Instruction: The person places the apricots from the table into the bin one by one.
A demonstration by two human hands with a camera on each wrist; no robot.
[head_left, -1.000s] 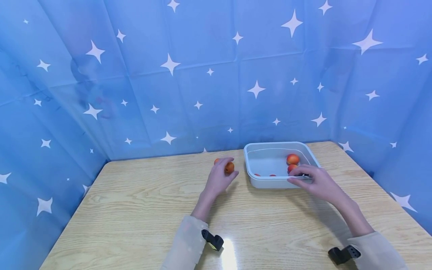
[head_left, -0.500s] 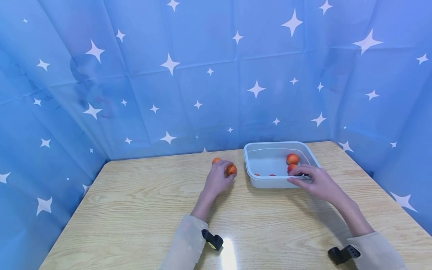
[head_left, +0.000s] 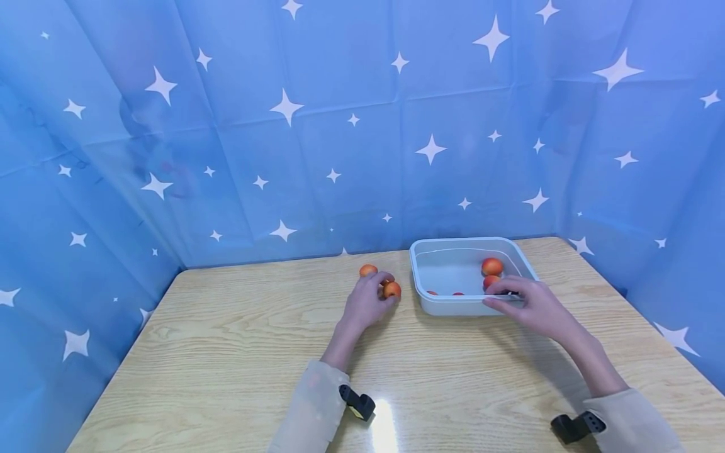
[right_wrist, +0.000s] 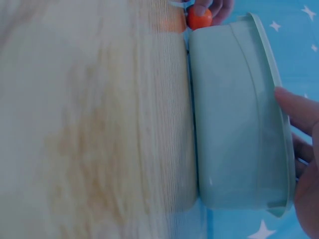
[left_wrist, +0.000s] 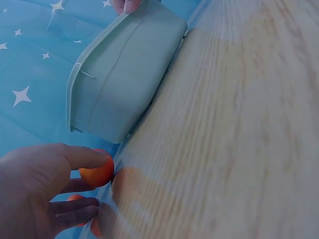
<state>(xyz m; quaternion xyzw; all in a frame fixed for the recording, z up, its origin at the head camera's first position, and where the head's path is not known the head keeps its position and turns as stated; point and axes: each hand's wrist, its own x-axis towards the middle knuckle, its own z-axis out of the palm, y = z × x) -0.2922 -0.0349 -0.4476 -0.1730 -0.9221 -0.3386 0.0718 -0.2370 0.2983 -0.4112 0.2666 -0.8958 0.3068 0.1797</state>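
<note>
My left hand (head_left: 365, 305) pinches a small round orange-red fruit (head_left: 392, 289) low over the table, left of the bin. In the left wrist view its thumb lies along the near side of that fruit (left_wrist: 97, 172), with the other fingers behind. A second orange-red fruit (head_left: 368, 270) sits just beyond the knuckles. My right hand (head_left: 535, 308) grips the front rim of a pale blue plastic bin (head_left: 453, 307), thumb outside and fingers over the inner side. Several similar fruits are inside, among them a red-orange one (head_left: 491, 267) on the right; the front wall partly hides others.
The bin stands at the back right of a light wood table (head_left: 238, 352). A blue curtain (head_left: 340, 157) with white stars hangs behind the table and along its sides. Both sleeves carry a small black wrist camera (head_left: 357, 402).
The fruit in my left hand has shifted slightly right and toward me. The second fruit behind the knuckles now shows more fully. My right hand and the bin stay where they were.
</note>
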